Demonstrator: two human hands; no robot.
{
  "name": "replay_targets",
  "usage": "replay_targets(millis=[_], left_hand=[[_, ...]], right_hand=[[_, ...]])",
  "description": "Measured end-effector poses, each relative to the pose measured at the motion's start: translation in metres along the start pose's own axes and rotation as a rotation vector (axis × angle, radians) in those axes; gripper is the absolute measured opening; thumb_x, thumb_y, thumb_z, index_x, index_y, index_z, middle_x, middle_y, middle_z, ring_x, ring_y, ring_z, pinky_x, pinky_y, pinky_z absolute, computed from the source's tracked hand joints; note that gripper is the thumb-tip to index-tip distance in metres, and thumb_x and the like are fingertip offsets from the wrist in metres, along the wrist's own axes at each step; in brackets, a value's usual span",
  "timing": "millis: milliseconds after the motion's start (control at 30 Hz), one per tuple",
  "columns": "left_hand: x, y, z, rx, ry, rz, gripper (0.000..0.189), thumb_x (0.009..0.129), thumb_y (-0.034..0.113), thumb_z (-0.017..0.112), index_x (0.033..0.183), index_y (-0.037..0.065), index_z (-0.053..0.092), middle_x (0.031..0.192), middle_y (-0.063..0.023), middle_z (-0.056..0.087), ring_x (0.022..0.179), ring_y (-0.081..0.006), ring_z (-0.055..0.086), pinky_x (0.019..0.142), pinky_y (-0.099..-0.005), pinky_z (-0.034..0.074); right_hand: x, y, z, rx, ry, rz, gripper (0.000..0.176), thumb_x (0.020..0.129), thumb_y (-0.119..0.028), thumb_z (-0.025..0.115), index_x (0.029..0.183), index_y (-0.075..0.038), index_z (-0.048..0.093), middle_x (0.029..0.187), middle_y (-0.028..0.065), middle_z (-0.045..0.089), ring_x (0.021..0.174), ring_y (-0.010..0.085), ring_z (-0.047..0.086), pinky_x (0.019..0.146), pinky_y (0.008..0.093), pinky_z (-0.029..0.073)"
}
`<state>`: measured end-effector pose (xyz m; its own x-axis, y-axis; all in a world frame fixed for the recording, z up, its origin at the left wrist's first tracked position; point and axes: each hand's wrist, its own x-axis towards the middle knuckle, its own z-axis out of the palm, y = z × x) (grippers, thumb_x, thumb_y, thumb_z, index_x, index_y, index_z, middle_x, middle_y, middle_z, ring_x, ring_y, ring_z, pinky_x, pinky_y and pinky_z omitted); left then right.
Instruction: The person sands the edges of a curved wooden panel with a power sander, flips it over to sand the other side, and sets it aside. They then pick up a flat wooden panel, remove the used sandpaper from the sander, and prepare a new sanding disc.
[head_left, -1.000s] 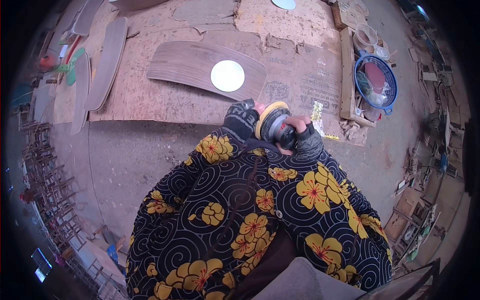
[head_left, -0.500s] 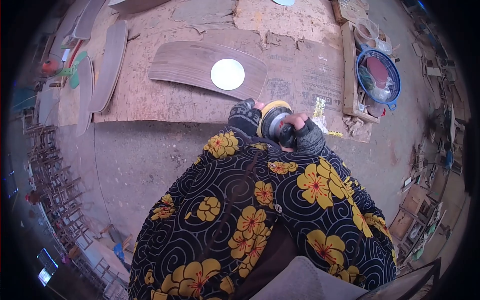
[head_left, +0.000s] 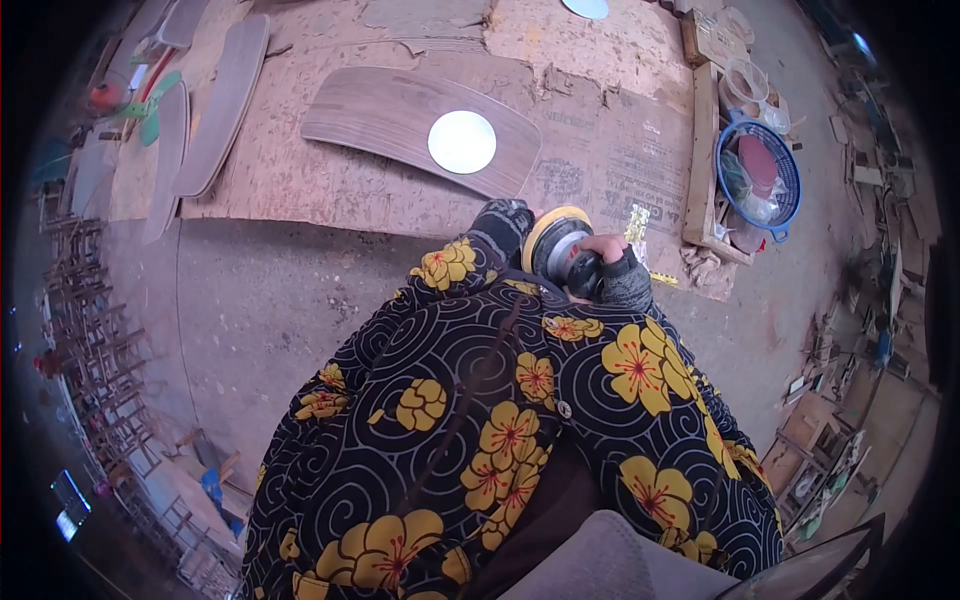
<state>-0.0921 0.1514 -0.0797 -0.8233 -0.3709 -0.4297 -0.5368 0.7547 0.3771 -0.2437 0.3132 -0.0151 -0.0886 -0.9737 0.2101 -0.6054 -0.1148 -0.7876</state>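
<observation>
My right hand (head_left: 618, 268), in a grey fingerless glove, is closed around the body of an orbital sander (head_left: 565, 250). The sander is held near my chest and tipped on its side, its yellow-edged round pad turned away from me. My left hand (head_left: 503, 228), in a dark patterned glove, is at the pad's left rim with its fingers bent around the edge; most of the fingers are hidden. Just beyond, a curved wooden board (head_left: 375, 115) lies on the table. A round white disc (head_left: 462, 142) rests on the board's right part.
Cardboard (head_left: 620, 150) covers part of the work table. More curved boards (head_left: 228, 110) lie at the left beside a green fan (head_left: 150, 105). A blue basket (head_left: 722, 175) with reddish discs and plastic stands by a wooden crate (head_left: 703, 150) at the right.
The view has shifted slightly, so the table and boards sit a little higher. The sander has turned slightly, with both hands still at it.
</observation>
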Motion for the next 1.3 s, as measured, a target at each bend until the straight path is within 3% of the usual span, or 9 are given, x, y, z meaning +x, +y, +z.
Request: replay_targets(millis=[200,367,500,567,667,767,1000,1100,1300], left_hand=[[0.011,-0.009,0.027,0.133,0.165,0.050,0.022,0.082,0.026,0.061,0.093,0.009,0.069,0.087,-0.0148,0.069,0.082,-0.0308,0.068,0.071,-0.0416,0.053],[-0.001,-0.004,-0.008,0.115,0.261,0.220,0.022,0.083,0.022,0.065,0.096,0.004,0.062,0.091,-0.0119,0.067,0.077,-0.0260,0.068,0.069,-0.0358,0.055],[0.002,0.023,-0.038,-0.993,0.188,-0.052,0.024,0.082,0.018,0.067,0.100,0.005,0.060,0.088,-0.0100,0.067,0.076,-0.0218,0.067,0.068,-0.0338,0.054],[0.005,0.046,-0.046,-1.533,0.199,-0.206,0.026,0.082,0.016,0.068,0.103,0.005,0.059,0.087,-0.0090,0.067,0.075,-0.0198,0.066,0.068,-0.0328,0.054],[0.013,0.068,-0.050,-1.745,0.252,-0.149,0.029,0.081,0.013,0.070,0.106,0.005,0.057,0.085,-0.0076,0.066,0.074,-0.0166,0.065,0.067,-0.0313,0.054],[0.020,0.069,-0.036,-1.649,0.325,0.096,0.039,0.079,0.008,0.074,0.111,0.005,0.051,0.082,-0.0052,0.064,0.068,-0.0124,0.061,0.062,-0.0262,0.052],[0.005,0.082,-0.047,-1.148,0.528,0.112,0.028,0.085,0.009,0.066,0.110,0.006,0.054,0.090,-0.0064,0.063,0.078,-0.0140,0.062,0.070,-0.0289,0.051],[0.002,0.087,-0.053,-1.157,0.658,0.153,0.024,0.084,0.007,0.064,0.106,0.008,0.057,0.089,-0.0060,0.062,0.076,-0.0151,0.061,0.070,-0.0287,0.051],[0.009,0.078,-0.044,-1.187,0.602,0.244,0.022,0.081,0.007,0.067,0.101,0.008,0.058,0.084,-0.0043,0.061,0.074,-0.0138,0.060,0.069,-0.0276,0.050]], right_hand=[[-0.002,0.003,0.007,-0.042,-0.004,0.018,0.050,0.066,-0.018,0.078,0.109,-0.009,0.054,0.099,0.0158,0.056,0.092,0.0348,0.060,0.081,0.0397,0.049],[0.013,-0.012,-0.004,-0.005,0.086,0.156,0.053,0.064,-0.016,0.079,0.110,-0.009,0.053,0.096,0.0128,0.058,0.086,0.0257,0.062,0.076,0.0360,0.049],[0.031,0.031,-0.045,0.551,0.010,0.501,0.055,0.060,-0.010,0.075,0.111,-0.009,0.053,0.102,0.0051,0.056,0.091,0.0163,0.056,0.081,0.0317,0.048],[0.043,0.035,-0.068,0.683,0.036,0.576,0.060,0.060,-0.023,0.069,0.114,-0.003,0.053,0.100,0.0072,0.057,0.087,0.0175,0.058,0.079,0.0294,0.048],[0.041,0.094,-0.084,0.832,-0.073,0.528,0.062,0.063,-0.028,0.069,0.117,-0.001,0.053,0.099,0.0082,0.060,0.086,0.0184,0.059,0.074,0.0306,0.051],[0.035,0.110,-0.074,0.909,-0.001,0.620,0.061,0.067,-0.032,0.068,0.118,-0.001,0.053,0.096,0.0086,0.061,0.085,0.0188,0.060,0.073,0.0296,0.051],[0.030,0.115,-0.054,1.103,-0.045,0.667,0.064,0.069,-0.039,0.071,0.117,0.000,0.052,0.098,0.0097,0.062,0.085,0.0203,0.062,0.076,0.0307,0.051],[0.029,0.116,-0.055,1.086,-0.023,0.663,0.064,0.070,-0.038,0.071,0.118,-0.001,0.051,0.099,0.0096,0.062,0.086,0.0205,0.061,0.077,0.0307,0.051],[0.025,0.125,-0.055,1.104,-0.055,0.680,0.064,0.071,-0.039,0.070,0.118,-0.001,0.051,0.098,0.0094,0.061,0.086,0.0201,0.061,0.076,0.0304,0.050]])
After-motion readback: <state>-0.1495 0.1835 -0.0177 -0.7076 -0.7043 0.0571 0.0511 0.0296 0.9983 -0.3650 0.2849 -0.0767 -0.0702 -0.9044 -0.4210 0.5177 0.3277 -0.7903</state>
